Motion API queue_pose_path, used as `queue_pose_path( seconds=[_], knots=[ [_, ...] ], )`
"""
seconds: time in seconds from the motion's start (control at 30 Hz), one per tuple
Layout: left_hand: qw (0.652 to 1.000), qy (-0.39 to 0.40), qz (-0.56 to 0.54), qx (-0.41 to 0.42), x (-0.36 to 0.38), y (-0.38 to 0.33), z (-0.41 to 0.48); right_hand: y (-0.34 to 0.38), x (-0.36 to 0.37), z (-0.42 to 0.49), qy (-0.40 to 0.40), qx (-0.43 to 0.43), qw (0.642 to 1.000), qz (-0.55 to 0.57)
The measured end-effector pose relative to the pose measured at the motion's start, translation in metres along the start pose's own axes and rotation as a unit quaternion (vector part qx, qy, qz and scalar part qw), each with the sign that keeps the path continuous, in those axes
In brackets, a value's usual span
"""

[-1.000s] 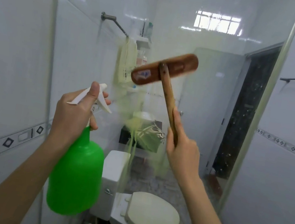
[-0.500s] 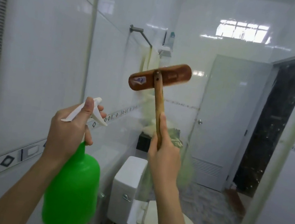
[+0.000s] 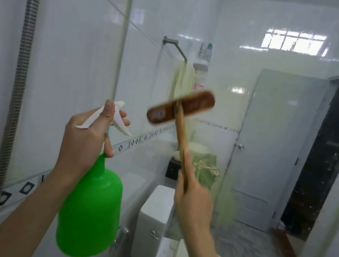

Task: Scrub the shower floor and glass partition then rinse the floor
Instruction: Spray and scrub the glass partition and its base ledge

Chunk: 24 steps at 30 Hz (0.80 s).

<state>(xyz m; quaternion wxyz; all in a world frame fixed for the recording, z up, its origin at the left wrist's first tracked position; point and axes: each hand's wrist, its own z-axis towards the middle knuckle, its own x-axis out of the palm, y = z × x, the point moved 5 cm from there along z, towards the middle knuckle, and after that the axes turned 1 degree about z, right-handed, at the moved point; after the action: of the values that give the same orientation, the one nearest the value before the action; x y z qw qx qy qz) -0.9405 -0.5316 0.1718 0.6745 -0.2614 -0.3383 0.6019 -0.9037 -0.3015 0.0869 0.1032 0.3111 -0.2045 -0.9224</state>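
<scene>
My left hand (image 3: 85,143) grips the white trigger head of a green spray bottle (image 3: 89,211), which hangs upright at lower centre-left. My right hand (image 3: 193,202) is closed on the wooden handle of a brown scrub brush (image 3: 181,107). The brush head is tilted and blurred, pressed toward the glass partition (image 3: 245,109) in front of me. Greenish smears streak the glass around the brush. The shower floor is out of view.
A metal shower hose (image 3: 18,80) runs down the tiled wall at left. Behind the glass stand a white toilet (image 3: 155,220), a towel bar (image 3: 175,45), a grey door (image 3: 273,145) and a dark doorway at right.
The view has swung left, showing more of the tiled wall and hose. The brush head has slid lower on the glass. My left hand keeps the bottle steady.
</scene>
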Motion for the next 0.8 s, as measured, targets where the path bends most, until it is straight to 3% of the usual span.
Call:
queue_pose_path(
  seconds=[0.07, 0.27, 0.47, 0.7, 0.8],
  knots=[
    [1.000, -0.001, -0.007, 0.002, -0.001, -0.001, 0.002, -0.003, 0.008, -0.020, 0.023, -0.009, 1.000, 0.004],
    [1.000, -0.006, 0.010, 0.001, 0.004, 0.006, 0.002, 0.054, -0.028, 0.127, -0.057, -0.093, 0.994, -0.007],
    [1.000, -0.020, 0.005, -0.004, 0.000, 0.009, 0.002, 0.006, -0.025, 0.044, -0.032, -0.058, 0.998, 0.000],
    [0.999, -0.034, 0.032, 0.005, 0.001, 0.012, 0.007, 0.080, -0.062, 0.188, -0.105, -0.125, 0.986, -0.020],
    [0.998, -0.048, 0.032, 0.011, 0.002, 0.010, 0.009, 0.048, -0.053, 0.154, -0.097, -0.113, 0.989, -0.006]
  ],
)
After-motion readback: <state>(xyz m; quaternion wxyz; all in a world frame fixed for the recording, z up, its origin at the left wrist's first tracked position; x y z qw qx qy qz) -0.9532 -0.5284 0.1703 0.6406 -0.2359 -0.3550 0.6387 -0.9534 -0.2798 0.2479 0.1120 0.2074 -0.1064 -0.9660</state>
